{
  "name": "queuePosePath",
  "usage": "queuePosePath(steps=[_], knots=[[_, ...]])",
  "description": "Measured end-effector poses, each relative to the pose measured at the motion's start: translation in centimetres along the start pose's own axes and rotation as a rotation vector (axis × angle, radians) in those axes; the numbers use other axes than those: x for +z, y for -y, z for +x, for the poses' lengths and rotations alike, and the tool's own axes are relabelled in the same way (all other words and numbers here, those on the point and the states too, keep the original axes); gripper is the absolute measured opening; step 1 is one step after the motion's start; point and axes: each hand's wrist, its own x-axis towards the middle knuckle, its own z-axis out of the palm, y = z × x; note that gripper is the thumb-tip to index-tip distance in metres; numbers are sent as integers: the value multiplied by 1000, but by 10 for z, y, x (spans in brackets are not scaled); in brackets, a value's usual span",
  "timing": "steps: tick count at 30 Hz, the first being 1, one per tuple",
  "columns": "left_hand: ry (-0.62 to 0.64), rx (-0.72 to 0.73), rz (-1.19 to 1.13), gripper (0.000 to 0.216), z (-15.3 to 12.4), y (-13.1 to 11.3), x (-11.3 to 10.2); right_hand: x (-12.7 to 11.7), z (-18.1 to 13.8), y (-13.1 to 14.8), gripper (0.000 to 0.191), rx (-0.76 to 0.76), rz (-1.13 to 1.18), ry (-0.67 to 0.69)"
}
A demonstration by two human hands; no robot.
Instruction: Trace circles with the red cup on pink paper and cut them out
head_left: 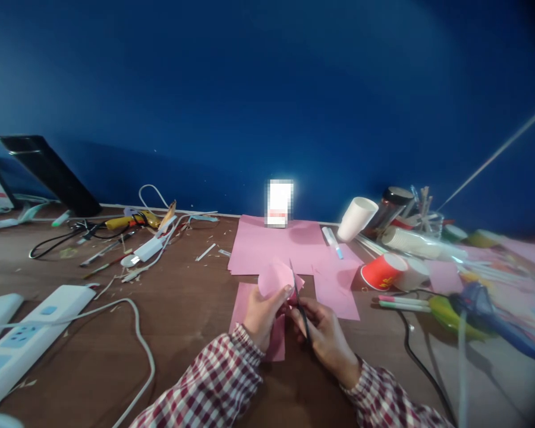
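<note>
My left hand (262,312) pinches a small piece of pink paper (273,276) with a rounded outer edge, thumb on top. In my right hand (323,330) is a pair of scissors (299,303) with dark handles. Its blades point away from me and lie at the right side of the held paper, where a pointed corner sticks out. How far the blades are apart cannot be made out. Under the hands lies a pink paper strip (276,348). Beyond them, larger pink sheets (249,246) lie flat on the brown table (182,339).
A lit, blurred-out screen (280,202) stands at the back by the blue wall. On the right are a white paper cup (357,219), a red cup (383,271), a marker (332,242) and craft clutter. Leftward lie a power strip (38,339), cables and a yellow tool (134,220).
</note>
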Motion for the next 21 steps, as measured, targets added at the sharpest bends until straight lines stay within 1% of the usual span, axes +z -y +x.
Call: queuePosePath(steps=[6,14,21], knots=[[-87,-22,-7,30,3,1,-4,-2,1,-2,34,-1,-40,-6],[-34,-34,28,26,6,4,-9,-4,0,-3,35,-24,-39,9],[-40,-61,22,25,5,3,-8,-2,-1,-2,34,-53,-31,13]])
